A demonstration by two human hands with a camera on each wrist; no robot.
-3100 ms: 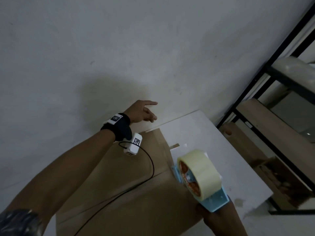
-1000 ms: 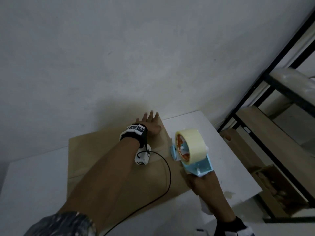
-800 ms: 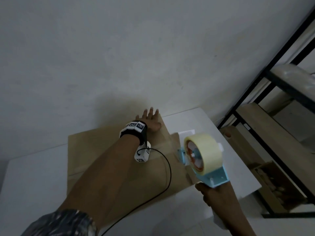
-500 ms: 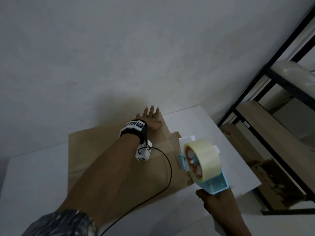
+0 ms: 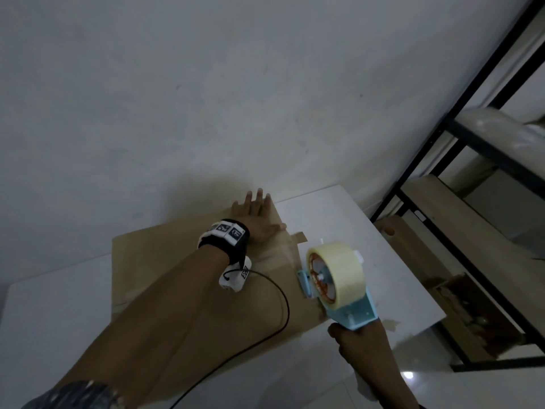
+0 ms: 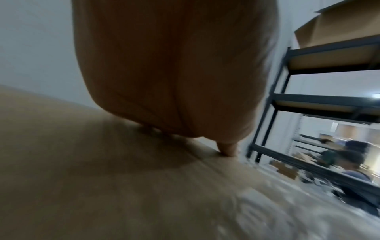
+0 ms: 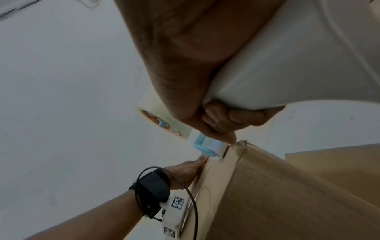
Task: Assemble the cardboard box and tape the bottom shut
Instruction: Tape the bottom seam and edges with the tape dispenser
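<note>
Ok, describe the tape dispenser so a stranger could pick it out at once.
Find the brown cardboard box on the white table. At its right edge, the right hand grips the tape dispenser: the only light-blue plastic thing there, carrying a fat roll of pale clear tape.

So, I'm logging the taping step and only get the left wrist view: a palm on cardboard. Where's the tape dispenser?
Observer: The right hand grips the tape dispenser by its handle, at the right edge of the cardboard box.
Operator: Any tape down?
Observer: Yes, a glossy strip of tape runs from the dispenser toward the left hand.
Operator: Fingers curled?
Observer: No, the left hand lies flat, fingers straight at the box's far edge.
</note>
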